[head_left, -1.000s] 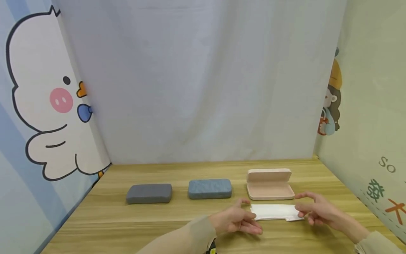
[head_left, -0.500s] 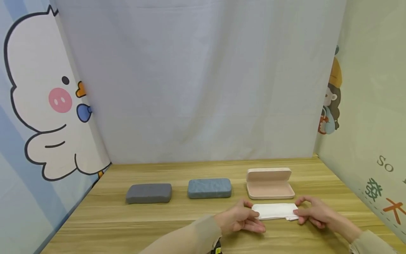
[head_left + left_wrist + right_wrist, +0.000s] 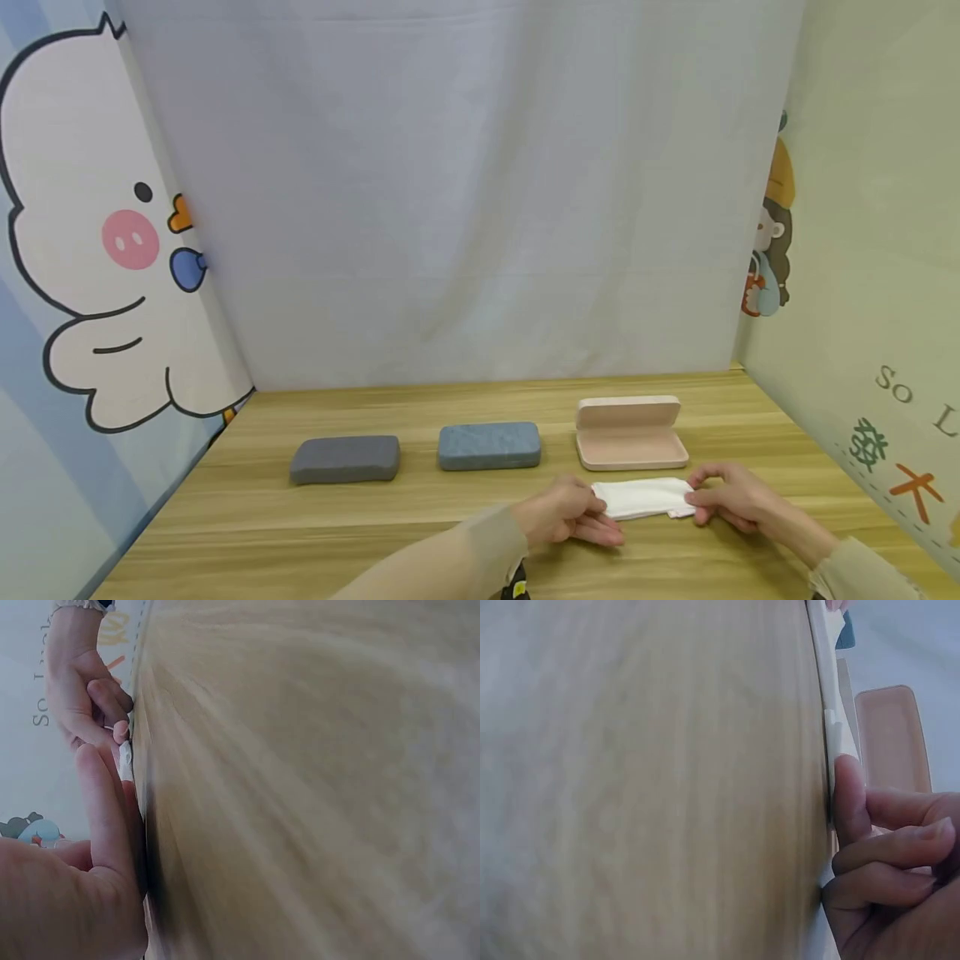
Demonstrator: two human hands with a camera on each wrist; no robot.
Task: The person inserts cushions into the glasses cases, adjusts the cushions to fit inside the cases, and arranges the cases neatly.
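Observation:
A folded white cloth [image 3: 641, 498] lies lengthwise on the table, just in front of the open pink glasses case [image 3: 632, 447]. At its left end, my left hand [image 3: 566, 512] pinches the cloth between thumb and forefinger, the other fingers stretched out low over the wood. My right hand [image 3: 738, 500] pinches the opposite end, its lower fingers bent under the palm. In the right wrist view, a loose layer of the cloth [image 3: 829, 682] shows along its near edge. The left wrist view has only a short bit of the cloth [image 3: 126, 761], the rest hidden behind fingers.
A blue glasses case [image 3: 489, 446] and a dark grey glasses case [image 3: 345, 460], both closed, stand in a row left of the pink one. Behind the wooden table [image 3: 300, 533] hangs a pale curtain [image 3: 465, 208], with printed cloth walls at both sides.
Both hands have drawn in and taken hold of the cloth's ends. The right hand has shifted left, and the cloth's right end now sits slightly higher. The cases stay in place.

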